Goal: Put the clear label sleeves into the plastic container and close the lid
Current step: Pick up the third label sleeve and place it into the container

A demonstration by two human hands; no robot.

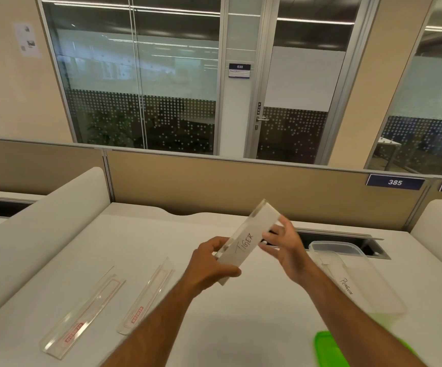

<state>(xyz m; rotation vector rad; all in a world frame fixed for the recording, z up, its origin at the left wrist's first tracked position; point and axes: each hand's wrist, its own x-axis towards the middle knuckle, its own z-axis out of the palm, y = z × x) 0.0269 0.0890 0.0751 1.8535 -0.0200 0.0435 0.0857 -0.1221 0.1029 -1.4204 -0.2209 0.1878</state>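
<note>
Desk (241, 327): broad bare stretch before the container.
Container (352, 274): right of hands, open, one sleeve inside.
Lid (331, 348): nearer, at desk edge.
Desk sleeves (82, 308) (146, 298): far left.
Held sleeve (246, 242): raised left of container; left hand (212, 263) and right hand (286, 247) fingers pinch its edges.

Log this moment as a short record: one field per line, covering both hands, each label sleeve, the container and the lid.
left hand: grips the lower end of the TIGER sleeve
right hand: fingers at the sleeve's upper right edge
TIGER sleeve: held tilted above the desk
PENGUIN sleeve: already inside the container
container: clear plastic, open, at right
green lid: off, lying on the desk near the container
two empty sleeves: flat on the desk, left side
</note>
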